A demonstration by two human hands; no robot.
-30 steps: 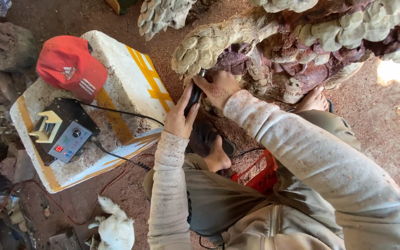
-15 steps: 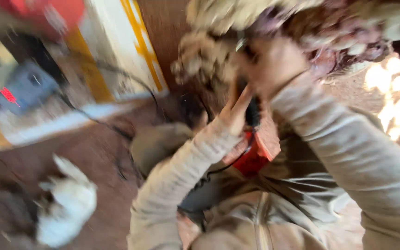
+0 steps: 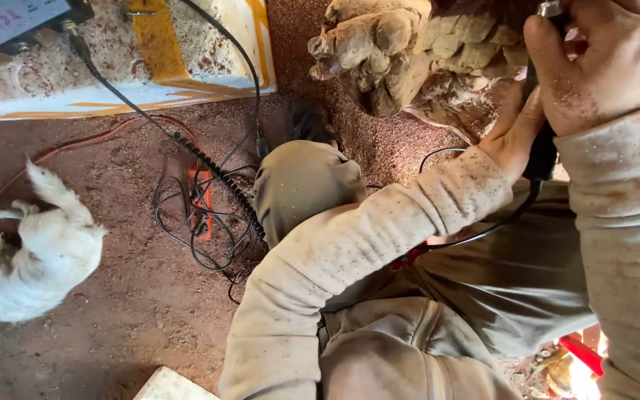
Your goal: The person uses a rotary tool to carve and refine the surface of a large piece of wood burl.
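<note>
Hands (image 3: 557, 96) gripping black rotary tool (image 3: 542, 152) btwn them, against wood carving (image 3: 394, 52)

1. The right hand (image 3: 601, 63) wraps around a black handheld rotary tool (image 3: 542, 148), fingers closed on its upper part.
2. The left hand (image 3: 516, 130) presses against the tool's lower body from the side.
3. The tool's tip sits against a carved wooden sculpture (image 3: 401, 52), dusty and layered.
4. A thin black cable (image 3: 483, 233) runs from the tool across the lap.
5. A coiled cord (image 3: 209, 167) leads over the sawdust-covered ground (image 3: 135, 311) to a control box (image 3: 9, 22) on a white block (image 3: 112, 89).
6. A white puppy (image 3: 42, 252) lies at the left.
</note>
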